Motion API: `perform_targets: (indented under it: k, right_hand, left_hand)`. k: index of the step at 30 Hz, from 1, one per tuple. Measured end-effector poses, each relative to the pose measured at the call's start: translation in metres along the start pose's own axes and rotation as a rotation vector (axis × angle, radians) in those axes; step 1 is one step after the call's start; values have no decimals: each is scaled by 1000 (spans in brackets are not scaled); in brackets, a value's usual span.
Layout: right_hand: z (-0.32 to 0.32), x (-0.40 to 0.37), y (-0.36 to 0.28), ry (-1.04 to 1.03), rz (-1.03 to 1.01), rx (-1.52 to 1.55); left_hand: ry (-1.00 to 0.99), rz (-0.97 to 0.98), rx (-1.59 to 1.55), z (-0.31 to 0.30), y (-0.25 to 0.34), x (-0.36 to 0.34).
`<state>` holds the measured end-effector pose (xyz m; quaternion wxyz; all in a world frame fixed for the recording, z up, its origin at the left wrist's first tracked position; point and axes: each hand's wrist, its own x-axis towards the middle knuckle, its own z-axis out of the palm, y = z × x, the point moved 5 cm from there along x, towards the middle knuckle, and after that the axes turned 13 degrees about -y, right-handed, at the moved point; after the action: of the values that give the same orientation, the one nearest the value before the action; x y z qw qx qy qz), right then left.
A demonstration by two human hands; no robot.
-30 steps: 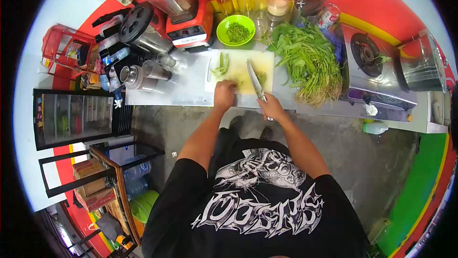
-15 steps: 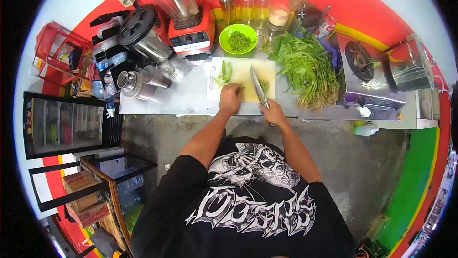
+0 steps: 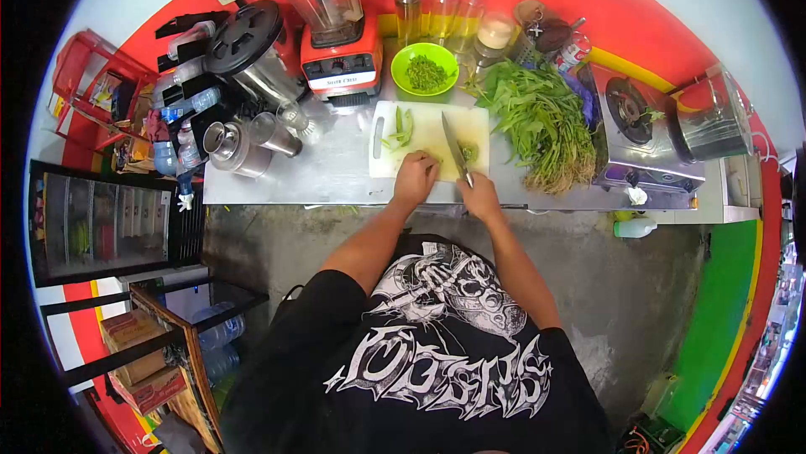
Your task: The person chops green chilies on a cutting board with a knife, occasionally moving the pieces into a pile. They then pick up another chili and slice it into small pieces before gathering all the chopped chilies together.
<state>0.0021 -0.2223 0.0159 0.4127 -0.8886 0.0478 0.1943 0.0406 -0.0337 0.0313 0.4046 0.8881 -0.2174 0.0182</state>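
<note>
Head view: right hand (image 3: pixel 480 195) round knife (image 3: pixel 454 142), left hand (image 3: pixel 416 179) narrow-fingered, bowl (image 3: pixel 402 69) and greens (image 3: pixel 541 114) nearby

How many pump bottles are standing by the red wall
3, in a row beyond the bowl: left bottle, middle bottle, right bottle. None seems hidden.

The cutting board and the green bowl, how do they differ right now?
The cutting board is flat and roughly rectangular; the green bowl is round with raised sides. The cutting board is pale, the green bowl bright lime. The cutting board looks larger than the green bowl. Both sit on the metal counter and carry green pieces.
</note>
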Motion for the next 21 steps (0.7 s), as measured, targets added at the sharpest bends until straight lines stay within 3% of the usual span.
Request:
perform_targets:
  k: [4,7,12,17,21]
  right_hand:
    - [-3,5,-26,-38,-5,-120]
    - [-6,1,-51,-100,30,-274]
    - [5,-2,-69,-222,156,-389]
    - [39,-5,-52,-219,195,-411]
    - [33,-11,-62,-231,209,-451]
  left_hand:
    - [16,-13,-15,-4,1,6]
    - [-141,-214,23,4,-17,20]
    - [-145,-231,-8,4,-16,22]
    - [17,-308,20,10,-19,10]
    - [29,-453,50,-1,-21,10]
